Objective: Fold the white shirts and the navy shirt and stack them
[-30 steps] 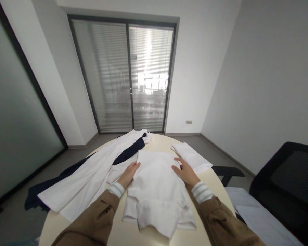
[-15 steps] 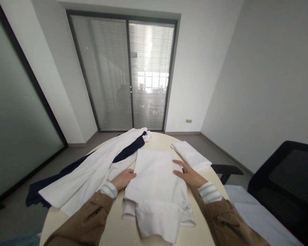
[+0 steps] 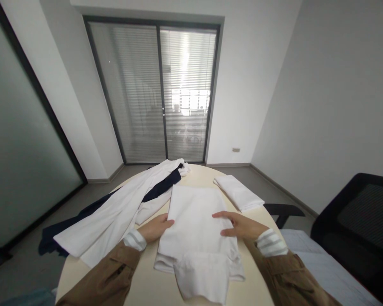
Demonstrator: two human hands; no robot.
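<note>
A partly folded white garment [image 3: 196, 221] lies flat in front of me on the round cream table [image 3: 143, 280], its narrower flap hanging toward the near edge. My left hand [image 3: 156, 227] is at its left edge, the thumb on top of the cloth and the other fingers partly hidden at the border. Resting on the right side of the cloth, my right hand [image 3: 242, 225] has its thumb and forefinger spread apart. A neatly folded white cloth item [image 3: 239, 192] lies beyond the right hand.
Loose white clothes [image 3: 115, 216] and a navy garment [image 3: 162, 185] are heaped at the left, hanging over the table edge. A black mesh chair [image 3: 354, 229] with pale cloth [image 3: 315, 255] on its seat stands at the right. Glass doors [image 3: 159, 97] are behind.
My right hand has slid nearer to me along the garment's right side, its fingers still spread. My left hand stays at the left edge, with a slight shift. The camera view has moved slightly.
</note>
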